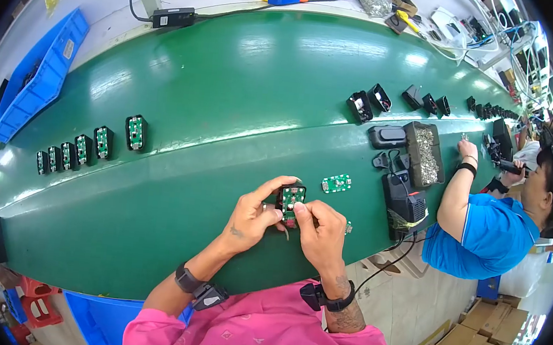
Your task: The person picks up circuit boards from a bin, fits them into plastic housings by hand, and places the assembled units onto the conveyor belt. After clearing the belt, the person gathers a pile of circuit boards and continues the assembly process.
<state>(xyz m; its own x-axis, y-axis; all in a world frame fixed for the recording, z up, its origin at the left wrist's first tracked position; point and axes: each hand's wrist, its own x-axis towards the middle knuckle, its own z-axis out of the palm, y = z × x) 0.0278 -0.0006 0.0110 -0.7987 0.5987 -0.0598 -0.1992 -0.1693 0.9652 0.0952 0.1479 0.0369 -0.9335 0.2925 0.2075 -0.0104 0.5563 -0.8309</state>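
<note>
In front of me a small black plastic case with a green circuit board (293, 195) in it is held over the table. My left hand (249, 217) is closed round the case, index finger along its far edge and thumb at its near side. The fingers of my right hand (323, 234) are pinched together against the board's face; what lies under the fingertips is hidden. A loose green circuit board (336, 184) lies flat just beyond my right hand. Another board (348, 228) peeks out from behind that hand, mostly covered.
Black cases fitted with green boards (102, 142) stand in a row at left. A blue bin (41, 76) is behind them. To the right are a tray of small metal parts (425, 154), a black corded device (405, 200) and black housings (361, 106). A co-worker in blue (485, 233) sits beyond.
</note>
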